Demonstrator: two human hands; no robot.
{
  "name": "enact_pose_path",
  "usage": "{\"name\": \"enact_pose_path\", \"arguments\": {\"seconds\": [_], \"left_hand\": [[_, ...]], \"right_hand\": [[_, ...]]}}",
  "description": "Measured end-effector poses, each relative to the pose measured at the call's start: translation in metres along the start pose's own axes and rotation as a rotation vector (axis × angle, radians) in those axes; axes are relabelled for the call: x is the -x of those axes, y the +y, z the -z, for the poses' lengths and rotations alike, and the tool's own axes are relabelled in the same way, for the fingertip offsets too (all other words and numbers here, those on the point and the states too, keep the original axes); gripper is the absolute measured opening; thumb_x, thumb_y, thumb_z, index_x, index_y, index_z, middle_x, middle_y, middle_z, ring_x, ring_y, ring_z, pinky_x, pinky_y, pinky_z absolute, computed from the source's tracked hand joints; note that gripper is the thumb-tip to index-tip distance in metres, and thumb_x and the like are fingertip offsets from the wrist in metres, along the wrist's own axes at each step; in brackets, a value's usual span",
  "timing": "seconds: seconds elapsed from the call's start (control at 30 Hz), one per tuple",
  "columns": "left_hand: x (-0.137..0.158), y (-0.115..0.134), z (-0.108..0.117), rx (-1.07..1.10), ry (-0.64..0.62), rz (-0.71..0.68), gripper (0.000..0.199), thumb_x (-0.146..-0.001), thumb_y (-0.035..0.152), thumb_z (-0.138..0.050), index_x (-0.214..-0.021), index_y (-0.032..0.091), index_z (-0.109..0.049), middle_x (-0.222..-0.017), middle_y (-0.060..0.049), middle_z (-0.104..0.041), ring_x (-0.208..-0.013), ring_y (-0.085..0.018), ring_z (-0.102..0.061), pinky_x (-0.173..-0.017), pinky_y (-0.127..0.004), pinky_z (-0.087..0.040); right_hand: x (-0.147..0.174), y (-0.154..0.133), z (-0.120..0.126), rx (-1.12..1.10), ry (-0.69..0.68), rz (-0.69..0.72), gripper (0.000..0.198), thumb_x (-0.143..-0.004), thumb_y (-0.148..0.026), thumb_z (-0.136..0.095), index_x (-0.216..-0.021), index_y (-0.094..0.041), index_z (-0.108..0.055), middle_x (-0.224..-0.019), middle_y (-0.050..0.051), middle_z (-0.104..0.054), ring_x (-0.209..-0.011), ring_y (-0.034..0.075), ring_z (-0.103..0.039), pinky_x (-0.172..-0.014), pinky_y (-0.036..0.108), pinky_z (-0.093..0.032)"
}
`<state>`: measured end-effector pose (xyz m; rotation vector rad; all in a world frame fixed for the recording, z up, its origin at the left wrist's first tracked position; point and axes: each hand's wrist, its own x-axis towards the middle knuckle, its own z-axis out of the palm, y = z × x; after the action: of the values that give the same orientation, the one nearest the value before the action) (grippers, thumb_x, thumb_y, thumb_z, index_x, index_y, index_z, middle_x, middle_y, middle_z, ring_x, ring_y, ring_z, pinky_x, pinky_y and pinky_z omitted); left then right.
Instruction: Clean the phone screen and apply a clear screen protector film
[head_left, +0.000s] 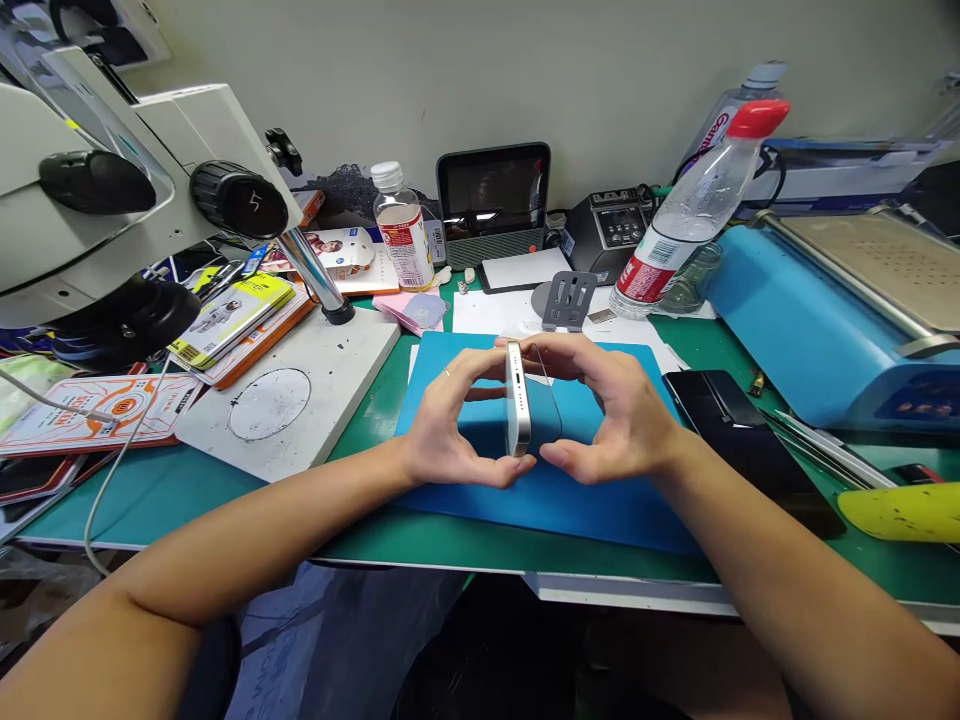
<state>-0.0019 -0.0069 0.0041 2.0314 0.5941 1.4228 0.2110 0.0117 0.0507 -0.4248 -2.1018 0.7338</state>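
My left hand grips a silver-edged smartphone by its opposite edges, thumb below and fingers above. The phone stands on its side, with its charging-port end facing me. Close to its right face is a thin clear sheet, like a screen protector, seen almost edge-on. My right hand has its fingers at the sheet's upper edge and its thumb by the lower edge. A narrow gap separates sheet and phone. Both are held above a blue mat; the phone's flat faces are mostly hidden.
A microscope on a white base stands to the left. Behind the mat are a small bottle, a dark-screened device and a phone stand. On the right are a red-capped bottle, a black phone and a blue machine.
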Motion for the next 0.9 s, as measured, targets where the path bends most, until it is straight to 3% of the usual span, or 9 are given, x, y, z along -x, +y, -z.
{"name": "enact_pose_path", "arguments": {"seconds": [0.17,0.27,0.4,0.57,0.73,0.9], "left_hand": [[-0.001,-0.002,0.002,-0.001,-0.011,0.013,0.086,-0.071,0.044,-0.087,-0.145,0.029,-0.047,-0.133,-0.011,-0.057,-0.114,-0.029,-0.066,-0.097,-0.046,-0.063],[-0.002,-0.001,0.003,0.014,0.040,0.018,0.082,-0.071,0.047,-0.087,-0.141,0.029,-0.047,-0.126,-0.009,-0.058,-0.111,-0.027,-0.067,-0.094,-0.046,-0.063],[-0.005,0.009,0.004,0.021,0.061,0.110,0.083,-0.071,0.041,-0.088,-0.140,0.029,-0.044,-0.130,-0.010,-0.055,-0.121,-0.028,-0.062,-0.095,-0.044,-0.062],[-0.012,0.026,0.001,0.120,-0.022,0.217,0.091,-0.076,0.037,-0.085,-0.150,0.033,-0.031,-0.129,-0.008,-0.055,-0.122,-0.026,-0.063,-0.095,-0.040,-0.063],[-0.008,0.028,0.002,0.165,-0.028,0.215,0.081,-0.076,0.034,-0.087,-0.138,0.029,-0.036,-0.135,-0.012,-0.058,-0.123,-0.025,-0.063,-0.088,-0.036,-0.063],[0.010,0.029,0.020,0.017,-0.076,0.374,0.072,-0.075,0.039,-0.089,-0.127,0.026,-0.041,-0.137,-0.012,-0.062,-0.121,-0.027,-0.065,-0.104,-0.044,-0.054]], "right_hand": [[0.000,0.007,0.001,-0.050,0.025,-0.027,0.071,-0.074,-0.033,-0.082,-0.140,-0.024,-0.055,-0.139,0.011,-0.068,-0.122,0.031,-0.070,-0.105,0.047,-0.058],[0.001,0.008,0.009,-0.087,0.107,-0.045,0.069,-0.077,-0.043,-0.081,-0.138,-0.025,-0.056,-0.140,0.012,-0.068,-0.123,0.033,-0.069,-0.107,0.053,-0.055],[0.013,-0.005,0.033,0.078,0.186,-0.127,0.067,-0.077,-0.046,-0.083,-0.138,-0.028,-0.060,-0.137,0.009,-0.068,-0.125,0.034,-0.065,-0.110,0.054,-0.052],[0.042,-0.023,0.054,0.165,0.470,-0.264,0.066,-0.082,-0.041,-0.079,-0.142,-0.023,-0.057,-0.127,0.013,-0.069,-0.119,0.030,-0.067,-0.105,0.047,-0.056],[0.073,-0.028,0.035,0.192,0.749,-0.415,0.065,-0.079,-0.035,-0.081,-0.136,-0.028,-0.050,-0.135,0.011,-0.063,-0.126,0.030,-0.066,-0.112,0.052,-0.051],[0.103,-0.030,0.006,0.244,0.796,-0.635,0.061,-0.082,-0.036,-0.079,-0.130,-0.031,-0.042,-0.147,0.014,-0.055,-0.142,0.032,-0.055,-0.120,0.057,-0.041]]}}
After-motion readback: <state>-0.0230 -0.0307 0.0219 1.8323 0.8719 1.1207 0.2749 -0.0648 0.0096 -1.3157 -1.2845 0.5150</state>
